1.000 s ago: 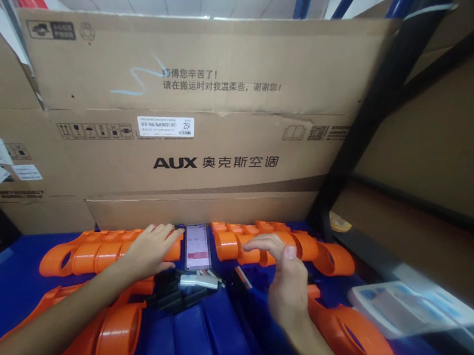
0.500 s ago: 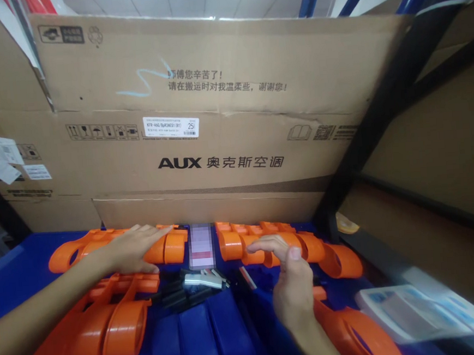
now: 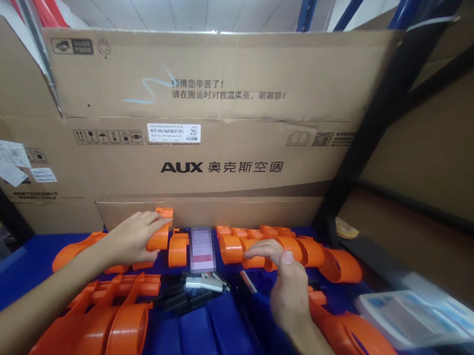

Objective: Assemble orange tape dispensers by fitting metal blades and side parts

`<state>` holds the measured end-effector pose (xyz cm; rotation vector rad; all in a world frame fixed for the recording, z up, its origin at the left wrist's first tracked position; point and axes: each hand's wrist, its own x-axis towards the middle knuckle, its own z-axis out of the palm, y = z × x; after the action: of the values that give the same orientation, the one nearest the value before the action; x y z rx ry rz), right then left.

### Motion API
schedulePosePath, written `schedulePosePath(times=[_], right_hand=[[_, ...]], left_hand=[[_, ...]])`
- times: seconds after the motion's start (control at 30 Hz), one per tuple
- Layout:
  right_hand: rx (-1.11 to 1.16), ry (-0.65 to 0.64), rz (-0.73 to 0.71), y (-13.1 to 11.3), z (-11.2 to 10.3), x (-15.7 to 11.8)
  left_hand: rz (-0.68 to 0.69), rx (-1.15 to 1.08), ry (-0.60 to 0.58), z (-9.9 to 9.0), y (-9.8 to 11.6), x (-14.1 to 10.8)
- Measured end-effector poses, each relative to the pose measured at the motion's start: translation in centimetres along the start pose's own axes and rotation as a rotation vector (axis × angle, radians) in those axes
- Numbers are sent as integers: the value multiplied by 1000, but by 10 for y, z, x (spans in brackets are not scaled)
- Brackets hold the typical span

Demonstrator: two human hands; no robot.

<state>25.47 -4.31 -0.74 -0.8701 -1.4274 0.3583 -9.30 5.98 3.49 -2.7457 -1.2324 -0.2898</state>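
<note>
The left hand (image 3: 137, 237) is closed round an orange piece (image 3: 158, 239); just right of that grip sits an orange ring (image 3: 178, 253), then a phone (image 3: 202, 251); the right hand (image 3: 289, 285) is half open and empty, the orange row (image 3: 231, 249) just beyond its fingers, contact unclear; black and silver parts (image 3: 204, 283) lie between both hands

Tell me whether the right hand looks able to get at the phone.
Probably yes: the right hand looks empty, and the phone lies uncovered ahead of it, to the left.
</note>
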Motion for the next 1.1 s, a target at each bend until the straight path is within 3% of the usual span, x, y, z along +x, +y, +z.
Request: schedulePosePath(times=[0.13,0.23,0.37,0.53,0.67,0.77,0.87,0.93,1.0,1.1], right_hand=[[-22,-17,-20,-2,0,1],[-32,-53,-34,-5,2,1],[-58,-142,83,-9,9,1],[107,-272,316,-12,15,0],[192,-329,384,-15,16,2],[202,-303,363,-17,16,3],[234,-289,391,-19,18,2],[211,-279,397,-19,20,0],[163,-256,379,-16,22,-3],[105,-199,356,-7,22,-5]], left_hand=[[31,-3,107,-25,4,-2],[70,-29,217,-40,18,-8],[170,-124,303,-45,69,-21],[461,-239,220,-36,151,-35],[506,-290,255,-24,182,-42],[361,-529,286,-1,185,-45],[-9,-1015,340,26,188,-39],[-200,-1315,307,39,192,-29],[-238,-1524,303,47,195,-15],[-300,-1686,405,51,195,3]])
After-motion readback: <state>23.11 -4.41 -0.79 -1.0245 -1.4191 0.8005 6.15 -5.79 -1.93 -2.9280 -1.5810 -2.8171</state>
